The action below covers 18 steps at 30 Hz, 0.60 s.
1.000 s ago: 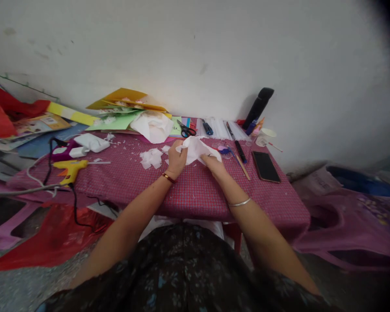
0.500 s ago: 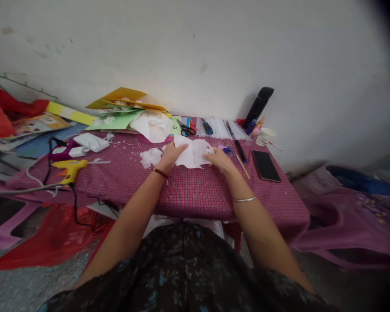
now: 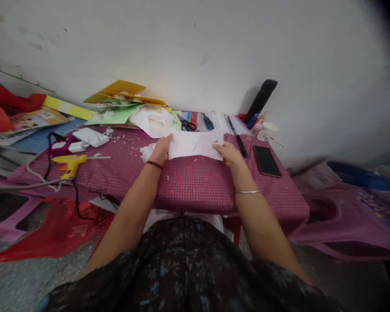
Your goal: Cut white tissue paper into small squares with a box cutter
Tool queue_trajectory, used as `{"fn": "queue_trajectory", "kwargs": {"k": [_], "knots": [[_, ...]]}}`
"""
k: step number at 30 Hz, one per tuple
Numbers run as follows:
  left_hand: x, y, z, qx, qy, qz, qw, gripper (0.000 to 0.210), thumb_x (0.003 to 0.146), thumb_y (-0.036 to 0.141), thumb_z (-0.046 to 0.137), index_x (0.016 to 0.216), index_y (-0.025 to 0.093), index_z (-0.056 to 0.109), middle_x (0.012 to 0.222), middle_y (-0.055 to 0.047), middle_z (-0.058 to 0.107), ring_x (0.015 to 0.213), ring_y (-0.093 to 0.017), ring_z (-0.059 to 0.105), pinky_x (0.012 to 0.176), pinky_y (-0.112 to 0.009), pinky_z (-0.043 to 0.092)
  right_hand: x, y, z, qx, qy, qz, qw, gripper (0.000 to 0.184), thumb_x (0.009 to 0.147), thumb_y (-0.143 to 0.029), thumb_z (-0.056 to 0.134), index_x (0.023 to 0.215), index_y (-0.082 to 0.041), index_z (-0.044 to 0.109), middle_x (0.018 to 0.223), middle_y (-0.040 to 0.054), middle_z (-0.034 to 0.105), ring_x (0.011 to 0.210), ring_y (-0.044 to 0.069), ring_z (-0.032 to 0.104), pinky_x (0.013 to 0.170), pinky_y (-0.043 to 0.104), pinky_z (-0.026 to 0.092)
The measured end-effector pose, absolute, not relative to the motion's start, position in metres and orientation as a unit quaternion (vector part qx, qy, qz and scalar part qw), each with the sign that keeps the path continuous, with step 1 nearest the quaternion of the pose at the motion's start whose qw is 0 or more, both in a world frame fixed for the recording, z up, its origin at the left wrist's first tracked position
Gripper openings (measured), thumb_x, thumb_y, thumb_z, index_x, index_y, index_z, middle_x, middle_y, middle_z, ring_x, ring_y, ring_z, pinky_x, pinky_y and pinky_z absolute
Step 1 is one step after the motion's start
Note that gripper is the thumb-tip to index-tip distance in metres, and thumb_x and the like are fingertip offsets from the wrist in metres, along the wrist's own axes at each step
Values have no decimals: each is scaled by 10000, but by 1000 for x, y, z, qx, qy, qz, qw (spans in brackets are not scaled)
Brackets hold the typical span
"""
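Note:
A white sheet of thin paper [image 3: 195, 144] is stretched out flat between my two hands, over the red checked tablecloth [image 3: 195, 186]. My left hand [image 3: 162, 148] pinches its left edge, thumb on top. Its right edge is gripped by my right hand [image 3: 228, 152], beside a small dark mark or hole in the sheet. Torn white paper scraps [image 3: 147, 151] lie partly hidden behind my left hand. Just beyond the sheet are black-handled scissors [image 3: 186, 124] and a crumpled white paper [image 3: 151, 119].
To the left lie a yellow glue gun [image 3: 70, 164] with its cable and a white charger [image 3: 92, 137]. Coloured cards [image 3: 123, 97] are piled at the back. A phone [image 3: 266, 160], a black pen [image 3: 241, 146], a paper cup [image 3: 267, 130] and a dark bottle [image 3: 260, 100] stand or lie on the right.
My hands have moved apart, and the paper between them went from crumpled and uneven to spread wide and taut. The view has shifted slightly.

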<state>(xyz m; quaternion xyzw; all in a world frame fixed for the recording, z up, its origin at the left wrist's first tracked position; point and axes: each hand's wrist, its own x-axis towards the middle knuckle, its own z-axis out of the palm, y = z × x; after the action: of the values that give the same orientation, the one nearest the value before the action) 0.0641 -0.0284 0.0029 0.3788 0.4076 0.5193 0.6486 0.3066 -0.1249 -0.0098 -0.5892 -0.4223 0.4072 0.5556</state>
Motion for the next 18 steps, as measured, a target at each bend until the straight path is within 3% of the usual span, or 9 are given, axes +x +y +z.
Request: {"fn": "queue_trajectory", "kwargs": {"k": [4,8,13,15,18], "knots": [[63,-25,4,360,438,538,623,194,1001,309,594,994,133,673,866,-82,718,821,-177,695,777,-308,586,310,-125,-9,-596,-426,388,560,138,727,-311,747,727,-202,663,645,5,711,605,168,649,698,338,578],[58,-28,7,366,456,557,589,220,1003,315,585,851,160,619,632,10,602,585,-125,583,630,-257,528,310,-125,-9,-610,-439,357,555,185,698,-353,757,711,-205,647,621,-9,688,613,163,630,644,299,545],[54,-35,13,409,450,569,554,326,995,345,604,718,185,540,550,47,472,497,-92,442,532,-230,430,311,-125,-11,-637,-471,302,531,176,685,-347,726,676,-195,639,620,-5,655,650,185,621,678,328,535],[55,-39,16,437,436,560,553,336,993,348,606,706,182,549,558,32,481,503,-96,442,525,-239,419,313,-126,-11,-648,-480,265,528,152,684,-304,710,765,-182,668,727,27,700,748,214,656,783,381,551],[59,-46,19,484,405,540,557,319,1001,339,591,729,172,589,582,12,513,528,-101,462,547,-239,436,311,-127,-8,-647,-500,208,537,381,694,-246,708,1066,-171,673,1044,104,742,984,253,679,973,449,518]]}}
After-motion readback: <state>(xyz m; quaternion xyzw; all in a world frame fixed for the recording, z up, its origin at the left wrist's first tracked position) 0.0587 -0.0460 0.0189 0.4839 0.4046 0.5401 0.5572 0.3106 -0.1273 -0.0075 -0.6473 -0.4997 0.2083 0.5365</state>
